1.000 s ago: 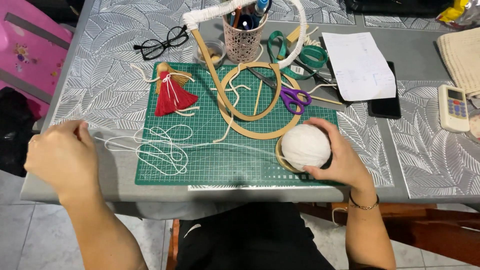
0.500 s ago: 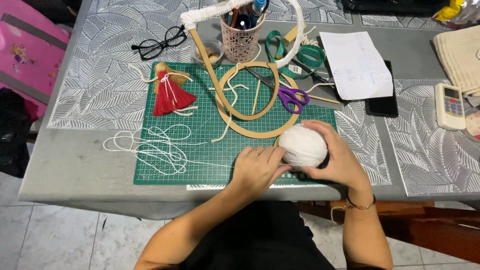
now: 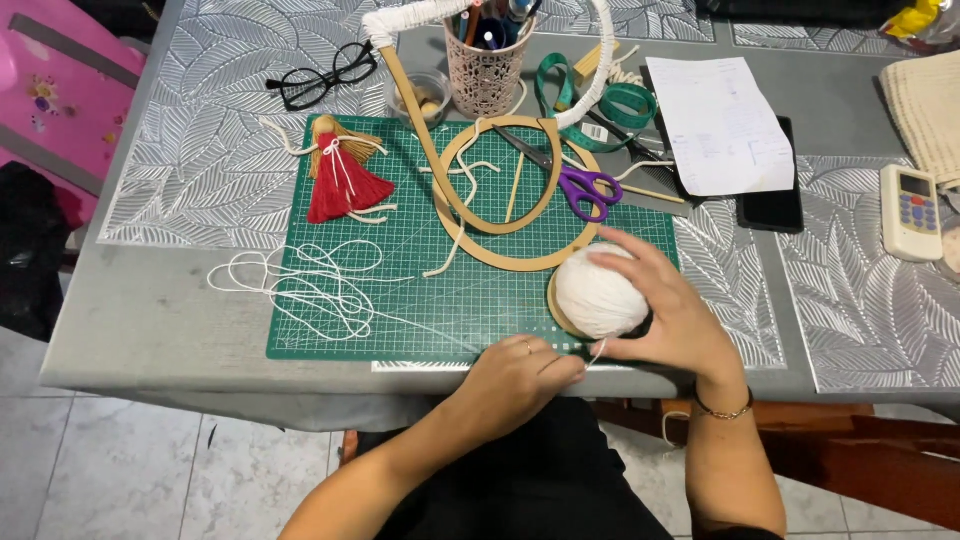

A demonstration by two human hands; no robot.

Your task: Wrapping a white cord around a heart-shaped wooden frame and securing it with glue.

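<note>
My right hand (image 3: 672, 318): cupped over the white yarn ball (image 3: 598, 291), fingers spread across its top and right side, grip closed around the ball and steadying it.
My left hand (image 3: 517, 377): at the near edge of the cutting mat, fingertips pinched together on the loose yarn strand (image 3: 597, 351) that comes off the bottom of the ball.
Yarn ball: at the near right corner of the green cutting mat (image 3: 420, 300), sitting on a flat round wooden piece whose edge shows under it.
Loose cord (image 3: 310, 282): a tangle of white loops lying on the left part of the mat and spilling onto the grey bench (image 3: 150, 320).
Wooden hoops (image 3: 510, 215): overlapping rings just beyond the ball, on the far half of the mat.
Scissors (image 3: 580, 185): purple handles, resting over the hoops, near the ball but apart from it.
Red tassel doll (image 3: 343, 180): flat on the mat's far left corner.
Glasses (image 3: 325, 76): black, on the leaf-patterned placemat beyond the doll.
Pen cup (image 3: 488, 70): pale lattice holder full of pens, at the far edge of the mat.
Paper sheet (image 3: 718, 125): right of the hoops, partly covering a dark phone.
Remote control (image 3: 912, 212): white, at the far right of the bench.
</note>
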